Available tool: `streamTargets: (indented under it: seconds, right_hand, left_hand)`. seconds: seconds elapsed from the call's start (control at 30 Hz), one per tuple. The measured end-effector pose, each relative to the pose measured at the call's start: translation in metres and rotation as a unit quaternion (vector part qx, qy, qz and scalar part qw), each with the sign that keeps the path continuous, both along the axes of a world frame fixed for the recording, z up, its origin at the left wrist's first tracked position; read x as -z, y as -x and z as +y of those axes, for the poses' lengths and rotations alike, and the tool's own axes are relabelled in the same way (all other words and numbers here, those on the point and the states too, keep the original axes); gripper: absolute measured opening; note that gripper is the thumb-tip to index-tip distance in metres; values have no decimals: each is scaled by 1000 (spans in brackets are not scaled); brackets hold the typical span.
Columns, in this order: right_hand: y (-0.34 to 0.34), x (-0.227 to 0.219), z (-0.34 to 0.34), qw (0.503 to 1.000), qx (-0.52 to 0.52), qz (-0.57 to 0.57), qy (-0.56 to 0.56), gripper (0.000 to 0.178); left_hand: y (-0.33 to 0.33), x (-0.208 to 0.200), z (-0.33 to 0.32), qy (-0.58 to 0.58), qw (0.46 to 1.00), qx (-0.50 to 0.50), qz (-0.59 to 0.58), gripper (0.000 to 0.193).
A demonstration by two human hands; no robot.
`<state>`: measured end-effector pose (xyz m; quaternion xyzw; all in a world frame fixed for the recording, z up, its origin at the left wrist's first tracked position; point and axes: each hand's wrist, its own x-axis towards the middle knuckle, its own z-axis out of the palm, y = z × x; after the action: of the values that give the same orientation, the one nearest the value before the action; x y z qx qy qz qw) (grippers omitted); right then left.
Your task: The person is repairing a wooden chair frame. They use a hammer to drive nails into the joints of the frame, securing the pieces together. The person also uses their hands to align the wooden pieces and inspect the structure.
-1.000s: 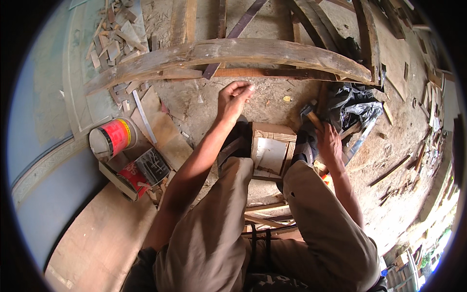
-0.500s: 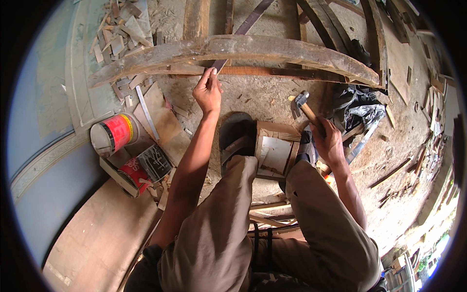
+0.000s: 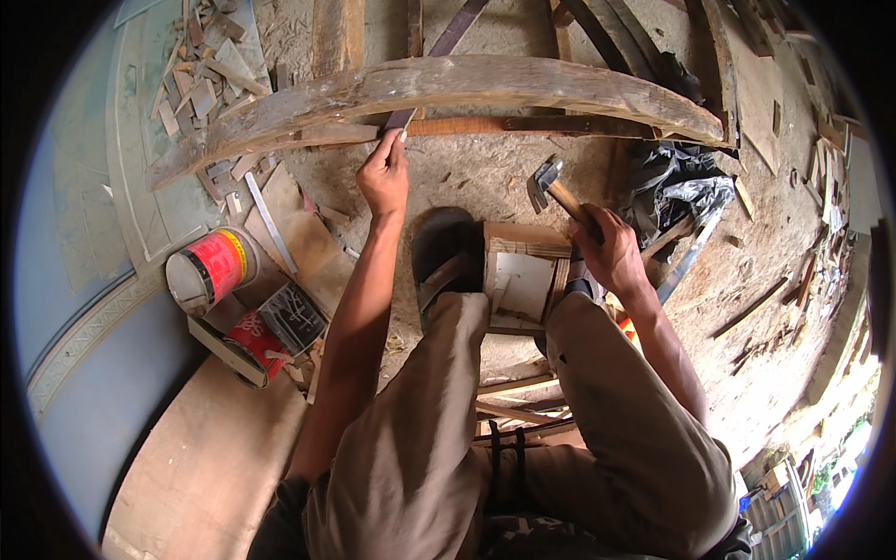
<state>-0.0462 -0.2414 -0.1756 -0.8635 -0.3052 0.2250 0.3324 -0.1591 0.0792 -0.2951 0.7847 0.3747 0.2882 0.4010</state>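
Note:
My left hand (image 3: 383, 175) is closed in a pinch at the near end of a dark, narrow wooden strip (image 3: 455, 28). The strip runs away from me beneath a long curved wooden beam (image 3: 420, 82). In my right hand (image 3: 611, 250) is a claw hammer (image 3: 564, 198), held by its wooden handle above the ground. Its metal head points away from me, apart from the wood. Between my feet stands a small open cardboard box (image 3: 529, 237) with a pale piece inside. Whether a nail is between my left fingertips is too small to tell.
Two paint cans, one upper (image 3: 213, 269) and one lower (image 3: 254, 345), lie at the left. Wood offcuts (image 3: 210, 79) are piled at the far left. A crumpled black plastic bag (image 3: 672, 187) lies right of the hammer. More curved timbers (image 3: 621, 42) stand beyond the beam.
The hammer and my right hand have shifted slightly left and away, and the hammer head has turned so its claw shows. My left hand keeps its pinch on the strip. The view has moved a little.

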Motion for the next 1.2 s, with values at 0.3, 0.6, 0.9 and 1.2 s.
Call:
streamTargets:
  seconds: [0.3, 0.6, 0.9, 1.2]
  right_hand:
    - [3, -2, 3, 999, 16, 43, 13, 29]
    - [3, -4, 6, 999, 3, 35, -15, 29]
    - [4, -28, 27, 993, 11, 116, 26, 35]
    - [11, -31, 77, 985, 1, 172, -9, 34]
  left_hand:
    - [2, -3, 3, 6, 1000, 14, 4, 18]
    - [-12, -8, 10, -22, 1000, 14, -15, 18]
    - [-13, -15, 5, -26, 1000, -2, -8, 17]
    - [-10, -9, 10, -72, 997, 18, -19, 15]
